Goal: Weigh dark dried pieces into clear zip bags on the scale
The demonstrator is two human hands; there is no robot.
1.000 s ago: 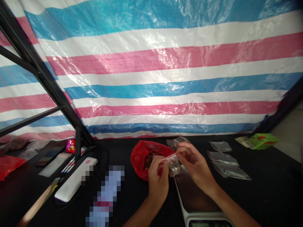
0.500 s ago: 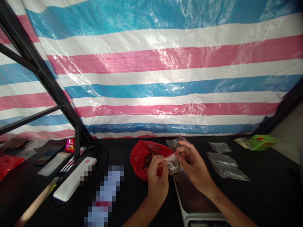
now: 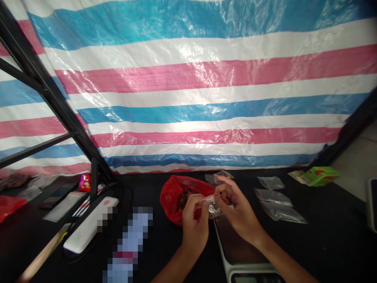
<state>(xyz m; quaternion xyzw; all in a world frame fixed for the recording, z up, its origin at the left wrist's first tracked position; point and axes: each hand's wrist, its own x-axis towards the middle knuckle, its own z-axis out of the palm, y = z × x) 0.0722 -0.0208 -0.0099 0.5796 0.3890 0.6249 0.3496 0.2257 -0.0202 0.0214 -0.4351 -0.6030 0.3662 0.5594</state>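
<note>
Left hand [image 3: 194,225] and right hand [image 3: 240,210] pinch crinkled clear plastic pouch [image 3: 213,206] between fingertips — long axis level, hand to hand — beside red plastic bag [image 3: 171,200].

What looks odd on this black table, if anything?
The blocky pixelated strip left of the scale stands out: it's blurred, so whatever lies there can't be identified. The end of the white oblong device is blurred too. Nothing looks spilled: the dark pieces lie inside the red plastic bag.
</note>
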